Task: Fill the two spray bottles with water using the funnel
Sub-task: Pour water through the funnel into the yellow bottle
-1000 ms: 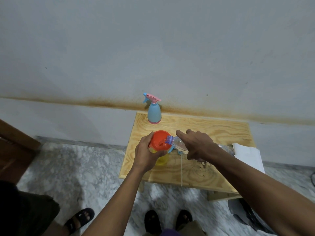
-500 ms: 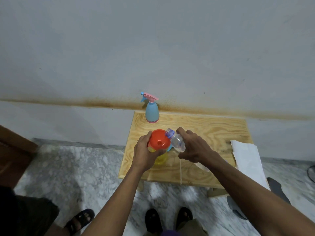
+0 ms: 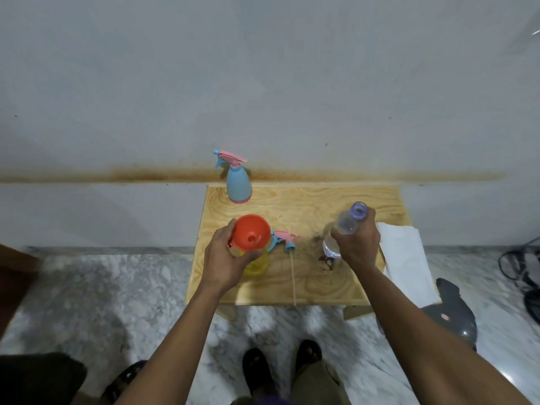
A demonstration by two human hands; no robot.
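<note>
While I scan from the left, my left hand (image 3: 225, 258) is wrapped around the neck of the yellow spray bottle (image 3: 257, 263), pinning the orange funnel (image 3: 251, 232) seated in its mouth, near the front left of the plywood table (image 3: 309, 282). That bottle looks like thin, light plastic, so I judge it tippy with the funnel on top; holding at the neck is the sensible grip. Behind it the blue spray bottle (image 3: 238, 185) stands upright at the table's back edge, trigger head on. Just right of the funnel lies the loose pink-and-blue spray head (image 3: 282, 240), its dip tube trailing toward the front edge. Further right, my right hand (image 3: 358, 244) is closed around the clear water bottle (image 3: 344, 226), upright and uncapped; soft-walled, probably slippery if wet. Beside it lies white paper (image 3: 404, 258). I can read no label or writing anywhere.
</note>
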